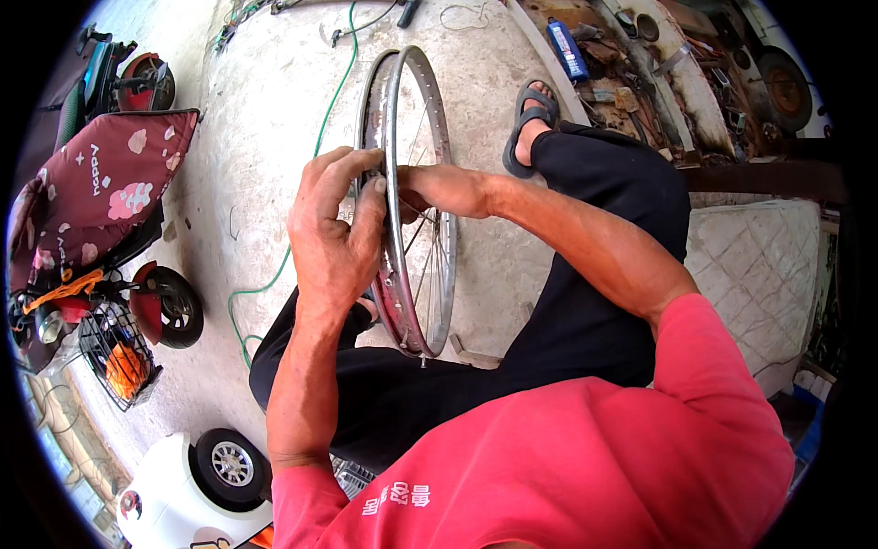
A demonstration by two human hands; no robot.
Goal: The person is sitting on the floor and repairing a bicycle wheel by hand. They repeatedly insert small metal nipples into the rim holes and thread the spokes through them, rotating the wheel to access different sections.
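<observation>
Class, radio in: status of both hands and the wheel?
Left hand grips wheel rim. Right hand reaches through spokes. Wheel upright between legs. Nothing blocking.

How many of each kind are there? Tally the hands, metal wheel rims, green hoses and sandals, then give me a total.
Bare hands: 2 (left hand, right hand)
Silver spoked metal wheel rim: 1
Thin green hose: 1
Grey strapped sandal: 1
Total: 5
</observation>
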